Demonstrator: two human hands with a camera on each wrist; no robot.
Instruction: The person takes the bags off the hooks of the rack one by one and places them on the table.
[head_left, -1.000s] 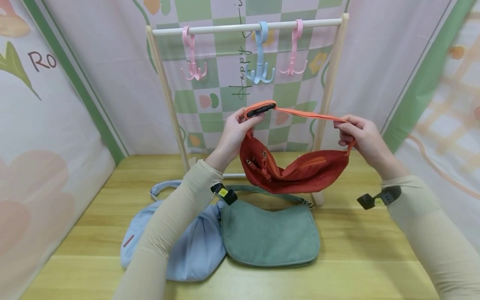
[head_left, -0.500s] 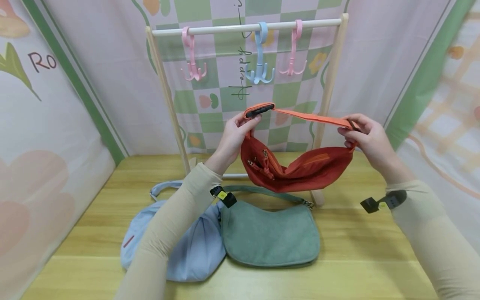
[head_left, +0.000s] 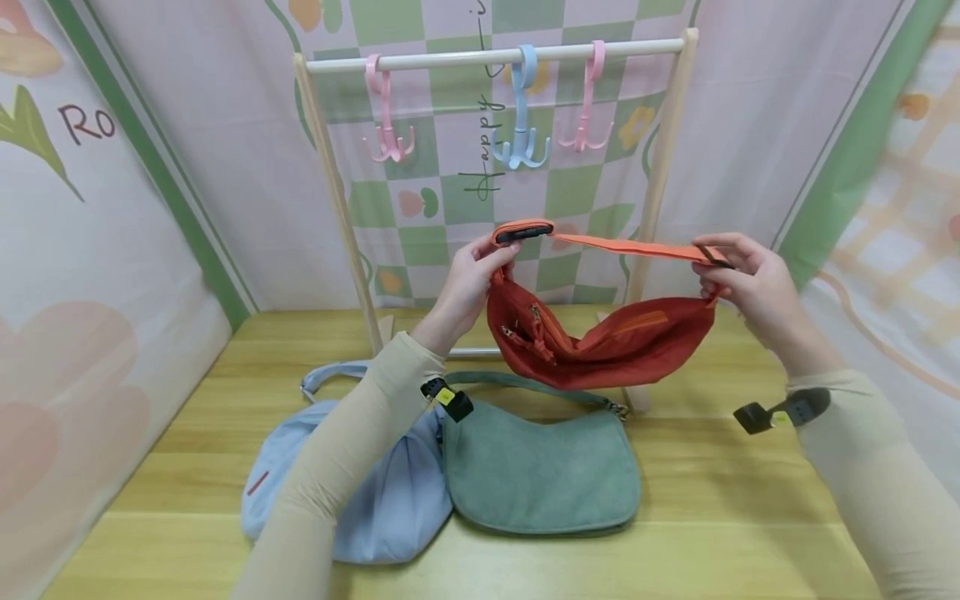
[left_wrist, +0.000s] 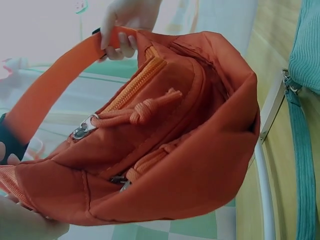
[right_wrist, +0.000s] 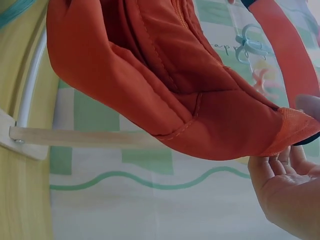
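A red waist bag (head_left: 600,350) with an orange strap (head_left: 622,246) hangs in the air between both hands, sagging in the middle. My left hand (head_left: 467,283) pinches the strap end by the black buckle (head_left: 525,233), thumb on the near side. At the other end, my right hand (head_left: 750,271) grips the strap near its dark slider (head_left: 712,257). In the left wrist view, an orange zipper (left_wrist: 137,85) and knotted cord pulls (left_wrist: 142,111) show on the bag's front. Below it, a green shoulder bag (head_left: 540,471) and a light blue bag (head_left: 390,500) lie on the table.
A rack with a white rail (head_left: 465,58) and wooden legs stands behind the bags. From the rail hang a left pink hook (head_left: 386,125), a blue hook (head_left: 520,125) and a right pink hook (head_left: 585,117). Printed curtains (head_left: 135,208) enclose the wooden table (head_left: 172,467).
My right hand has shifted right and slightly down, onto the slider part of the strap. The left hand and the waist bag have sunk a little, and the bag has drifted slightly right.
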